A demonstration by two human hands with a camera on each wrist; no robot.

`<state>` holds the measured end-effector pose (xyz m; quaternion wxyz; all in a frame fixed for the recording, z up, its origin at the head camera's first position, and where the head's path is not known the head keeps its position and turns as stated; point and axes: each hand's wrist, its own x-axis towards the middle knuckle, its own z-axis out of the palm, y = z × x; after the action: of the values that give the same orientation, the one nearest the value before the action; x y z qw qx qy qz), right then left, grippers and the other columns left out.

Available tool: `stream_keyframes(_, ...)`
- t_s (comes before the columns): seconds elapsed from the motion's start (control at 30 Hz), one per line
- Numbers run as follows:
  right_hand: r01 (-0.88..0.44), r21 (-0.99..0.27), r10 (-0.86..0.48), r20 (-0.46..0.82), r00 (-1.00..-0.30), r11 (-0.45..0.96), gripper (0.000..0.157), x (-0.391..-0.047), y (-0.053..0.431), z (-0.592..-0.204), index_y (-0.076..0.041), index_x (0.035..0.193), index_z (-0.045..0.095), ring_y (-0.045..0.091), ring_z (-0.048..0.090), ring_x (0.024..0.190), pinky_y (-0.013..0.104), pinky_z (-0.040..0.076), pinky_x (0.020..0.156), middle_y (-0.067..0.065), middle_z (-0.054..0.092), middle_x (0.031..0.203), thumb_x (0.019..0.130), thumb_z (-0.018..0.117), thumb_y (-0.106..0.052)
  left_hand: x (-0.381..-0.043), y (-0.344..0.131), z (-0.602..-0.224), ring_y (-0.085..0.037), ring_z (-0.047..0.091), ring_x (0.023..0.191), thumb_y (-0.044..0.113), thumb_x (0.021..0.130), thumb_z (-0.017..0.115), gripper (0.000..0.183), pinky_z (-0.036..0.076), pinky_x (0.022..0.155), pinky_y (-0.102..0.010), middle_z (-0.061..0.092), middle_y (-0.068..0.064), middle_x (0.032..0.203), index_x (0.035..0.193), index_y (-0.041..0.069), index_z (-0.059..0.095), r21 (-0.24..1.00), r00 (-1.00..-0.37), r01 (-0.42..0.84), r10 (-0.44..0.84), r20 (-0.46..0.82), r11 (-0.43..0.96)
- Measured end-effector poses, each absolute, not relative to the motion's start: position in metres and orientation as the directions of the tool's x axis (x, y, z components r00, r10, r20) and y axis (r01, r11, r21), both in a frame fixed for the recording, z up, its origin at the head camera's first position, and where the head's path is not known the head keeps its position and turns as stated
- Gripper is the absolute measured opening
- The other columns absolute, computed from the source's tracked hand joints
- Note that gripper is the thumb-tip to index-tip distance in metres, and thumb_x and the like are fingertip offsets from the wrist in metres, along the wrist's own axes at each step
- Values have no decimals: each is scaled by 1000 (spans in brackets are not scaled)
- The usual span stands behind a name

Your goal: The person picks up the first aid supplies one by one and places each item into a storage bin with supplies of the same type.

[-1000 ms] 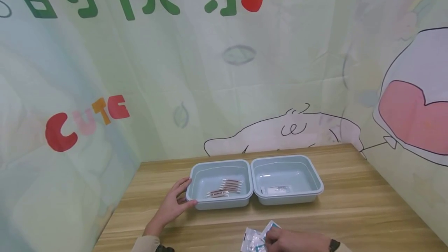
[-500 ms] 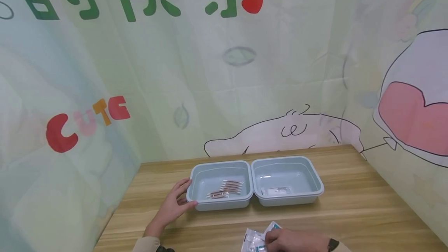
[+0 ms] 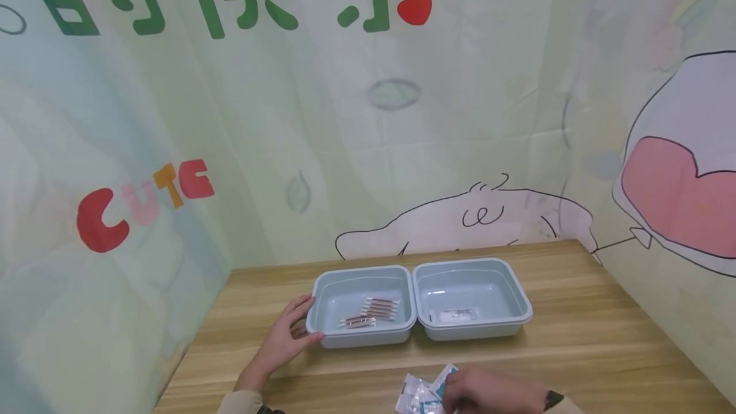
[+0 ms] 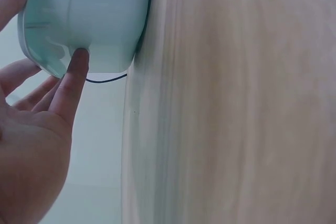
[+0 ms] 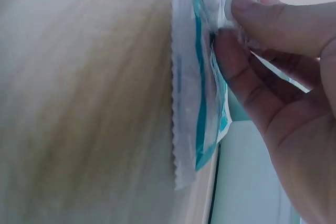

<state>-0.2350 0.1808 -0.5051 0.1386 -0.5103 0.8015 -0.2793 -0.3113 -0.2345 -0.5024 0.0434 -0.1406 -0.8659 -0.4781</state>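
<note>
In the head view my left hand (image 3: 282, 340) rests against the left end of a light-blue plastic bin (image 3: 368, 338), thumb at the front corner. The left wrist view shows its fairly straight fingers (image 4: 71, 87) touching the bin's outer wall. Several reddish-brown cotton swabs (image 3: 381, 307) with white tips lie inside that bin. Near the table's front, my right hand (image 3: 489, 390) is over several white-and-teal packets (image 3: 416, 395). From the right wrist, its thumb and index finger pinch clear-wrapped cotton swabs (image 5: 229, 9), beside a teal-striped packet (image 5: 191, 87). The other fingers are partly hidden.
A second light-blue bin (image 3: 471, 331) stands against the right side of the first, with a clear packet (image 3: 457, 315) in it. Both sit on a wood-grain table (image 3: 575, 350). A printed cloth backdrop (image 3: 489, 120) rises behind the table.
My right hand has shifted slightly right, and a little more of the packets shows. The left hand and both bins stay where they were. The head view has tilted up slightly.
</note>
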Motion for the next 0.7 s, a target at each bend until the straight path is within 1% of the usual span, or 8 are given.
stream_keyframes(0.1, -680, -651, -886, 24, -463, 337, 13, -236, 184, -506, -28, 103, 69, -9, 53, 85, 14, 50, 71, -21, 62, 95, 97, 57, -29, -311, -236, -503, -42, 47, 131, 22, 78, 82, 76, 54, 95, -32, 33, -13, 155, 143, 7, 47, 815, -957, 284, 203, 207, 505)
stream_keyframes(0.27, -558, -767, -875, -10, -484, 317, 15, -236, 187, -505, -28, 107, 69, -6, 58, 89, 17, 55, 74, -19, 65, 100, 96, 58, -30, -313, -236, -506, -43, 46, 131, 18, 78, 82, 74, 54, 95, -34, 33, -15, 154, 143, 5, 47, 810, -954, 294, 200, 222, 508)
stream_keyframes(0.4, -560, -772, -869, 23, -495, 299, 14, -235, 189, -502, -27, 108, 68, -5, 60, 90, 18, 56, 75, -19, 66, 100, 96, 60, -27, -316, -237, -508, -44, 46, 131, 17, 78, 82, 75, 53, 96, -37, 33, -15, 154, 143, 5, 47, 812, -952, 301, 202, 228, 501)
stream_keyframes(0.5, -624, -726, -870, 74, -487, 288, 13, -234, 189, -500, -26, 106, 68, -6, 59, 90, 17, 55, 75, -18, 66, 100, 96, 60, -23, -316, -237, -506, -43, 45, 132, 20, 77, 83, 76, 53, 96, -37, 33, -14, 154, 143, 6, 47, 814, -954, 295, 206, 219, 500)
stream_keyframes(0.57, -644, -713, -870, 97, -483, 277, 12, -235, 189, -498, -24, 105, 67, -6, 59, 89, 17, 55, 74, -17, 66, 100, 96, 61, -20, -314, -237, -504, -42, 45, 132, 22, 77, 83, 76, 53, 96, -36, 33, -13, 154, 143, 7, 48, 816, -955, 290, 210, 211, 500)
stream_keyframes(0.7, -673, -688, -864, 136, -485, 270, 13, -236, 188, -496, -24, 105, 66, -7, 59, 88, 16, 55, 74, -16, 66, 101, 94, 62, -17, -314, -239, -505, -42, 45, 132, 20, 76, 84, 76, 53, 96, -36, 33, -13, 154, 143, 7, 48, 826, -956, 282, 212, 201, 487)
